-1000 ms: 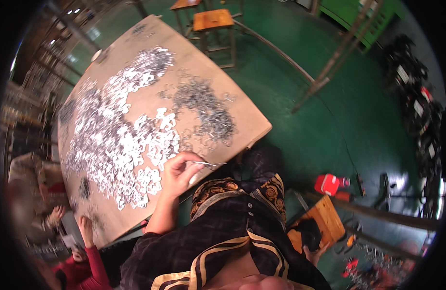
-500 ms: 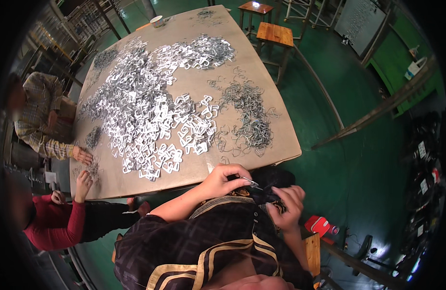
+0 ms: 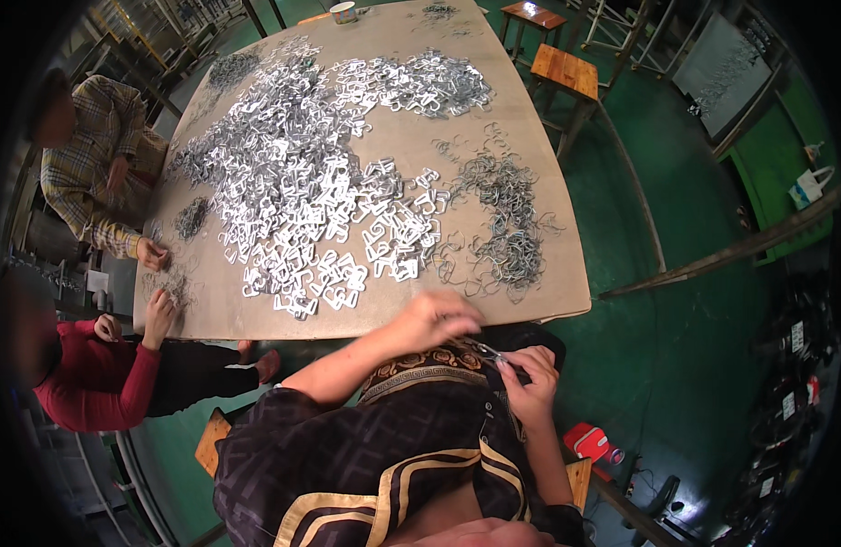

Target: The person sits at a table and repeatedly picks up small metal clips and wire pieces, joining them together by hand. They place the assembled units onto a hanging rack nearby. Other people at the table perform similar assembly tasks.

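Note:
My right hand [image 3: 532, 378] is in front of my lap, with thumb and fingers pinched on a small shiny metal piece [image 3: 487, 352]. The exact shape of that piece is too small to make out. Just left of it, at the near table edge, my left hand [image 3: 437, 321] is smeared by motion; whether its fingers hold anything does not show. Beyond my hands on the brown-topped table [image 3: 393, 305] lies a large pile of flat white metal hooks [image 3: 302, 196]. To its right is a heap of thin grey wire clips [image 3: 507, 223].
Two people sit at the left table side; a hand in a plaid sleeve [image 3: 151, 253] and a hand in a red sleeve [image 3: 161, 313] are over small wire pieces. A wooden stool [image 3: 564, 71] stands far right, a white tub [image 3: 343, 13] at the far edge, a red object [image 3: 588, 442] lower right.
My left hand has let go of the metal piece and moved away from my right hand toward the table edge. My right hand now holds the piece. The whole view has shifted slightly.

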Demonstrator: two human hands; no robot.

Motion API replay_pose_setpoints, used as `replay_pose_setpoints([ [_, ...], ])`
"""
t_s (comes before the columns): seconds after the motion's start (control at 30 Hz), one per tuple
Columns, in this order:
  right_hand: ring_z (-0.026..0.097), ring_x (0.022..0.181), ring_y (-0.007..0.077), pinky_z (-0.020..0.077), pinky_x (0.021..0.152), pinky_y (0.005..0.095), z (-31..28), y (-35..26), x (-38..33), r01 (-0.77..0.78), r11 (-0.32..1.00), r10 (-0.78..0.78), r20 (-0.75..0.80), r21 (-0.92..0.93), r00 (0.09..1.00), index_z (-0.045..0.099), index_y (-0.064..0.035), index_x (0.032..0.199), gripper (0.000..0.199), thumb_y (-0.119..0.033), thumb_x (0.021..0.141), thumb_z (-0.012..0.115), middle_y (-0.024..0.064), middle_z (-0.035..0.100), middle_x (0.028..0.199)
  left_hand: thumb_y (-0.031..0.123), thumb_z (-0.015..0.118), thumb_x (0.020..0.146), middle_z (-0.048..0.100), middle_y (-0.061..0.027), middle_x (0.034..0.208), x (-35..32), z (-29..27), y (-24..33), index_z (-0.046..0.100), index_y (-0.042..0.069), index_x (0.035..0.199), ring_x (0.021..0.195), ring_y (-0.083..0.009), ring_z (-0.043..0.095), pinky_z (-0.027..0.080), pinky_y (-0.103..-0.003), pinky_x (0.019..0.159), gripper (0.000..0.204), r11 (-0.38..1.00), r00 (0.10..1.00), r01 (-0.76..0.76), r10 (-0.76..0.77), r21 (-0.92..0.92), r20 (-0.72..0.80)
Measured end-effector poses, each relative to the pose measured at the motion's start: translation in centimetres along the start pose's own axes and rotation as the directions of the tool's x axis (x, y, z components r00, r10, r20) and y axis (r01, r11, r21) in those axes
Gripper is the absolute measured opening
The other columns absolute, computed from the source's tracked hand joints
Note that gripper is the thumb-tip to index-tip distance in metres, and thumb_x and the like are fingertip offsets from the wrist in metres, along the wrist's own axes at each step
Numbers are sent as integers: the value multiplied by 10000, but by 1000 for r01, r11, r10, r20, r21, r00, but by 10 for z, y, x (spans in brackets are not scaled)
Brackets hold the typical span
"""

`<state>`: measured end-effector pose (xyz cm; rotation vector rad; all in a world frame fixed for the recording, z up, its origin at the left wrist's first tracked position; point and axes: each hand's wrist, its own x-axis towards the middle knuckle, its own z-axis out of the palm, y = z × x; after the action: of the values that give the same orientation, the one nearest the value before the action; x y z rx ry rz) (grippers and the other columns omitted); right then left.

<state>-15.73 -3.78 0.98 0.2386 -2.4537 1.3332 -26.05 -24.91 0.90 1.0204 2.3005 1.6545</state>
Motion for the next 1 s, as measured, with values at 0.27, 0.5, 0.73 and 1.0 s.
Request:
replay_pose_setpoints([
  [0.27,601,721,233,423,782,361,10,5,5,12,1000,-11,19,-19,1000,687,-42,830,88,-36,756,735,53,654,757,132,576,772,587,-61,849,22,-38,-73,655,33,750,853,-215,531,451,-326,755,128,474,979,-204,117,857,168],
  [0.5,605,719,237,423,787,366,25,4,10,20,1000,-22,89,22,996,692,-50,843,91,-63,765,738,47,655,765,137,566,792,545,-90,867,40,-44,-78,594,31,866,869,-261,534,447,-364,776,133,501,938,-345,157,794,309],
  [0.73,599,709,244,423,768,363,34,7,13,2,1000,-4,131,18,991,695,-55,838,83,-74,767,734,44,641,744,73,604,772,598,-185,923,26,-29,-54,575,-7,947,901,-377,603,489,-433,797,195,860,938,111,-257,499,234],
  [1.0,590,692,256,432,742,367,42,8,19,-38,999,37,100,2,994,688,-50,821,78,-81,766,733,49,628,716,109,658,815,707,-160,855,17,-44,-65,688,-15,933,808,-277,677,521,-355,768,174,885,895,379,-425,272,137],
])
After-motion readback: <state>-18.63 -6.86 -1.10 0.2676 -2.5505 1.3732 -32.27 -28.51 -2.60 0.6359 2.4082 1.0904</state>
